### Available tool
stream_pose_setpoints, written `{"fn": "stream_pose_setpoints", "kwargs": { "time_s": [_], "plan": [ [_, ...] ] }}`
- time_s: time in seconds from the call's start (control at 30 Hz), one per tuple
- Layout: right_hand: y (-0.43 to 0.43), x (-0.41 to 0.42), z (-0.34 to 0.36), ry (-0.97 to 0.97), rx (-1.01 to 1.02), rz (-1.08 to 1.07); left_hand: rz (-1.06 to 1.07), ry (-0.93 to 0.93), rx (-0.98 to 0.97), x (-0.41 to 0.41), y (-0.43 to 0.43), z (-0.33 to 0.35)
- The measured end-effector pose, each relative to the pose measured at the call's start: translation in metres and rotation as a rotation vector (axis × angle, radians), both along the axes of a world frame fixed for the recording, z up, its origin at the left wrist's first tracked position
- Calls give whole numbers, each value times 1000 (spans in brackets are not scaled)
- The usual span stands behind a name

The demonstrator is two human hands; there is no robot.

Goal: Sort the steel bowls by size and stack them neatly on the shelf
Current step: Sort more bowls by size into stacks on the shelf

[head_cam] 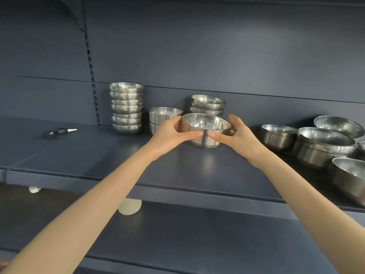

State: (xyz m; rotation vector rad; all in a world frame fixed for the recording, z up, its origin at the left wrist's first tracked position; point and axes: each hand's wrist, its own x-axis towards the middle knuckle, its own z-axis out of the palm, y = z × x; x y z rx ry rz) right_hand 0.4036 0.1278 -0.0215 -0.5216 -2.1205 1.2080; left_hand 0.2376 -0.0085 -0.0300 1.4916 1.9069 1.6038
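Bowl [205, 129] gripped both sides: left hand [173, 133], right hand [235, 136], thumbs on near wall. Likely light, rigid, slippery; best held at rim.

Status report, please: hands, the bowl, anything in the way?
Left hand and right hand both grip one bowl, upright. Short stack close behind it, tall stack at left, loose bowls right. Keys far left, out of the path.

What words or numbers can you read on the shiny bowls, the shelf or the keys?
None can be read.
The bowl held by the left hand and right hand is plain steel, like the stacks.
The shelf shows no label.
The keys are too small and blurred to tell.
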Motion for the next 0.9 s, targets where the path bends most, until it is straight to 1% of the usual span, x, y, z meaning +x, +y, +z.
{"fn": "stream_pose_setpoints", "kwargs": {
  "time_s": [0.3, 0.4, 0.6, 0.73, 0.9],
  "plan": [
    [-40, -61, 11, -30, -9, 42, -6, 7, 31, -57, -45, 14],
    [-50, -80, 12, 18, -27, 18, -13, 1, 34, -76, -55, 18],
    [-74, -109, 12, 32, -22, -45, -47, -28, 52, -113, -65, 19],
    [-78, -128, 9, 121, -43, -76, -93, -40, 65, -133, -67, 21],
    [-82, -146, 24, 146, -61, -113, -124, -82, 103, -152, -58, 32]
  ]
}}
